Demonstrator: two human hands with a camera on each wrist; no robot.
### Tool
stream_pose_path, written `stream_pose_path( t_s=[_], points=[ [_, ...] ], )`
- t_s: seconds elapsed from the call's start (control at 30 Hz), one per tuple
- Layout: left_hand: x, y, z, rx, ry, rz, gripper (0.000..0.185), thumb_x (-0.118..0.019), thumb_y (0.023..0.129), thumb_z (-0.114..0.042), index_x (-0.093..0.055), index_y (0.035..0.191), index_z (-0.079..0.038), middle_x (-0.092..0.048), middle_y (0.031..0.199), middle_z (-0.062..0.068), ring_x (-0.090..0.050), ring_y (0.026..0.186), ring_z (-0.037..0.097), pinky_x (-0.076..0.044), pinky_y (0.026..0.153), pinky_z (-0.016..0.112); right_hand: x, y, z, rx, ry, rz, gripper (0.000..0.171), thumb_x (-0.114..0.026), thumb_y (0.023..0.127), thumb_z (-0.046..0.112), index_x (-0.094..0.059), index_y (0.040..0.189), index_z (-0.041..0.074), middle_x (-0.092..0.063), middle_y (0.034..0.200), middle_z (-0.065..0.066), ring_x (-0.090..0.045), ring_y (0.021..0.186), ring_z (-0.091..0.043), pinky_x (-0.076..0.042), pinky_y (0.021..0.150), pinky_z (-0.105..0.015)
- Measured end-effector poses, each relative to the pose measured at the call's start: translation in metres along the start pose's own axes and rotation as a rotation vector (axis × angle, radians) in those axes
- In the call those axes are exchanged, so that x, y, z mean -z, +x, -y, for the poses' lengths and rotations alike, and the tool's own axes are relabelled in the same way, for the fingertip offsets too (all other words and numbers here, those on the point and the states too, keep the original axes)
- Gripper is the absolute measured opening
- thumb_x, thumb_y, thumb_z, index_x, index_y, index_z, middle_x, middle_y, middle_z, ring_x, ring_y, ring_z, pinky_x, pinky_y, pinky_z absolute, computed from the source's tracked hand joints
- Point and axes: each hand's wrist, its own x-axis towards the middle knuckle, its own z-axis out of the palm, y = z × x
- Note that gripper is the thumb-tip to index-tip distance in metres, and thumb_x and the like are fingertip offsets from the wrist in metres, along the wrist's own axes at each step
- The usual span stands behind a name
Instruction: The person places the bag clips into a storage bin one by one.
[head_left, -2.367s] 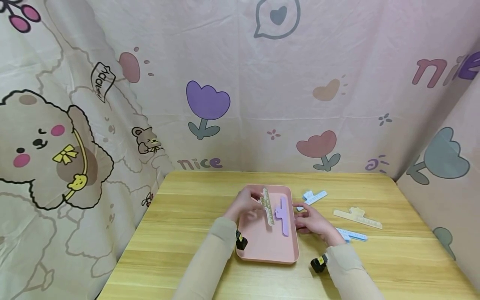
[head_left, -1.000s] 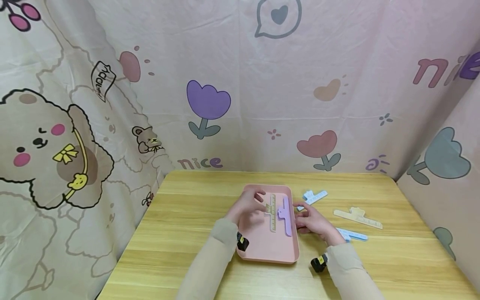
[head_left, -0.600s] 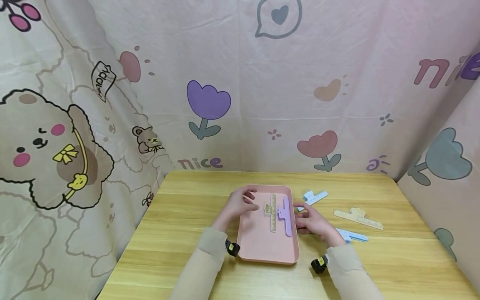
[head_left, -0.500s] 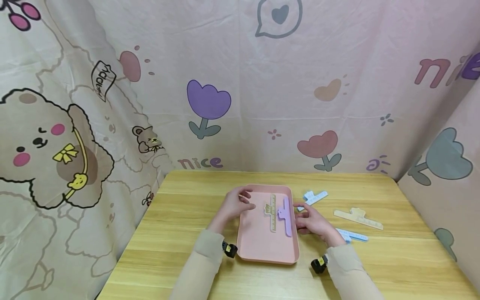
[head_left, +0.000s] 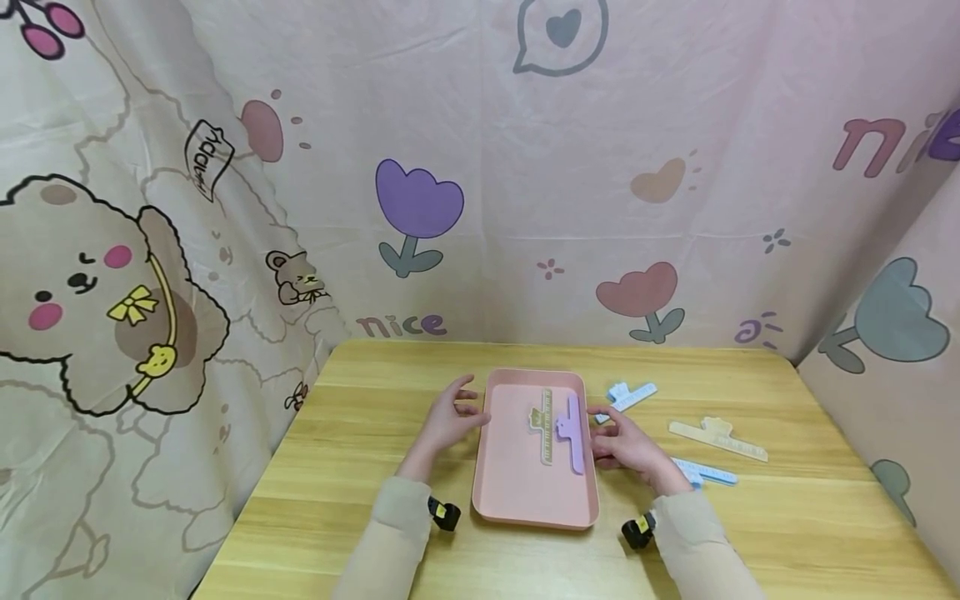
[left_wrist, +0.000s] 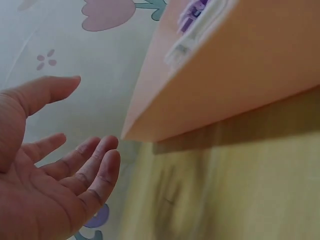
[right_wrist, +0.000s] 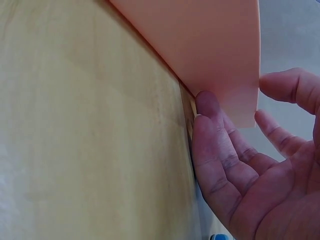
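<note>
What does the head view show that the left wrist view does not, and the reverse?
Only head: the right grip, two blue clips, the cream clip, both sleeves.
Only left wrist: the palm of the left grip, and the left outer wall of the tray.
Both: the left grip, tray, table, curtain, purple clip, clear clip.

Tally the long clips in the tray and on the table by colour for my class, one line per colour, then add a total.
Blue clips: 2
Pale cream or clear clips: 2
Purple clip: 1
Total: 5
</note>
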Motion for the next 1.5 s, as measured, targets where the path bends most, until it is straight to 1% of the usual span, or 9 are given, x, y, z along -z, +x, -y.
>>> stream_pose_path(
  t_s=[0.17, 0.27, 0.37, 0.5, 0.73, 1.0, 1.23, 1.37, 1.5],
  points=[
    [-0.001, -0.002, 0.009, 0.050, -0.032, 0.030, 0.087, -0.077, 0.083, -0.006, -0.027, 0.154, -0.007, -0.048, 0.137, 0.027, -0.058, 0.112, 0.041, -0.057, 0.079, 0.044, 0.000, 0.000, 0.000, 0.002, 0.005, 0.006, 0.066, -0.062, 0.089, 0.000, -0.032, 0.147, 0.003, -0.056, 0.115, -0.024, -0.066, 0.085, -0.026, -0.057, 0.069, -0.042],
    [-0.002, -0.002, 0.012, 0.077, -0.040, 0.053, 0.088, -0.077, 0.083, -0.009, -0.025, 0.154, -0.005, -0.046, 0.138, 0.029, -0.056, 0.115, 0.043, -0.056, 0.080, 0.047, 0.000, 0.000, -0.001, 0.003, 0.006, 0.006, 0.066, -0.062, 0.088, 0.000, -0.032, 0.147, 0.003, -0.055, 0.115, -0.024, -0.065, 0.084, -0.025, -0.057, 0.069, -0.042],
    [-0.003, -0.003, 0.014, 0.097, -0.025, 0.076, 0.088, -0.077, 0.083, -0.011, -0.025, 0.154, -0.002, -0.046, 0.138, 0.029, -0.054, 0.118, 0.043, -0.055, 0.084, 0.048, 0.000, 0.000, -0.001, 0.002, 0.004, 0.002, 0.066, -0.063, 0.089, 0.000, -0.032, 0.147, 0.003, -0.056, 0.114, -0.023, -0.065, 0.084, -0.025, -0.057, 0.068, -0.041],
    [-0.004, -0.004, 0.017, 0.102, -0.012, 0.099, 0.085, -0.077, 0.083, -0.010, -0.027, 0.152, 0.000, -0.049, 0.136, 0.029, -0.055, 0.116, 0.043, -0.055, 0.085, 0.046, 0.000, 0.000, 0.000, 0.002, 0.005, 0.004, 0.065, -0.062, 0.089, 0.000, -0.032, 0.147, 0.003, -0.056, 0.114, -0.023, -0.065, 0.084, -0.025, -0.057, 0.069, -0.042],
    [-0.005, -0.003, 0.020, 0.129, -0.063, 0.129, 0.081, -0.076, 0.083, -0.008, -0.032, 0.151, -0.002, -0.053, 0.131, 0.025, -0.062, 0.106, 0.035, -0.057, 0.077, 0.041, 0.000, 0.000, -0.001, 0.017, 0.030, 0.025, 0.065, -0.060, 0.090, -0.002, -0.029, 0.147, 0.001, -0.055, 0.116, -0.026, -0.066, 0.088, -0.026, -0.058, 0.076, -0.045],
    [-0.006, -0.004, 0.023, 0.128, -0.096, 0.161, 0.078, -0.075, 0.081, -0.003, -0.036, 0.149, 0.000, -0.054, 0.128, 0.024, -0.063, 0.102, 0.031, -0.056, 0.076, 0.043, 0.001, -0.001, -0.001, 0.018, 0.053, 0.040, 0.063, -0.059, 0.093, -0.001, -0.028, 0.148, 0.001, -0.053, 0.121, -0.029, -0.066, 0.092, -0.028, -0.057, 0.079, -0.046],
    [-0.004, -0.002, 0.031, 0.079, -0.099, 0.227, 0.074, -0.072, 0.080, 0.005, -0.037, 0.146, 0.007, -0.053, 0.127, 0.025, -0.061, 0.105, 0.033, -0.055, 0.074, 0.037, 0.001, 0.000, -0.002, 0.017, 0.061, 0.039, 0.063, -0.058, 0.094, -0.002, -0.028, 0.148, 0.001, -0.051, 0.122, -0.031, -0.065, 0.092, -0.028, -0.057, 0.079, -0.046],
    [-0.004, -0.002, 0.033, 0.081, -0.114, 0.252, 0.075, -0.069, 0.081, 0.009, -0.034, 0.147, 0.007, -0.051, 0.130, 0.027, -0.061, 0.106, 0.035, -0.055, 0.074, 0.035, 0.001, -0.001, -0.001, 0.017, 0.065, 0.041, 0.062, -0.058, 0.094, -0.002, -0.027, 0.148, 0.001, -0.050, 0.124, -0.032, -0.065, 0.092, -0.028, -0.057, 0.079, -0.046],
    [-0.003, -0.001, 0.035, 0.088, -0.118, 0.257, 0.075, -0.068, 0.082, 0.010, -0.033, 0.148, 0.007, -0.050, 0.131, 0.027, -0.061, 0.108, 0.037, -0.055, 0.077, 0.034, 0.001, -0.001, -0.001, 0.018, 0.063, 0.041, 0.062, -0.057, 0.094, -0.002, -0.027, 0.148, 0.001, -0.050, 0.125, -0.032, -0.065, 0.093, -0.028, -0.057, 0.079, -0.045]
  ],
)
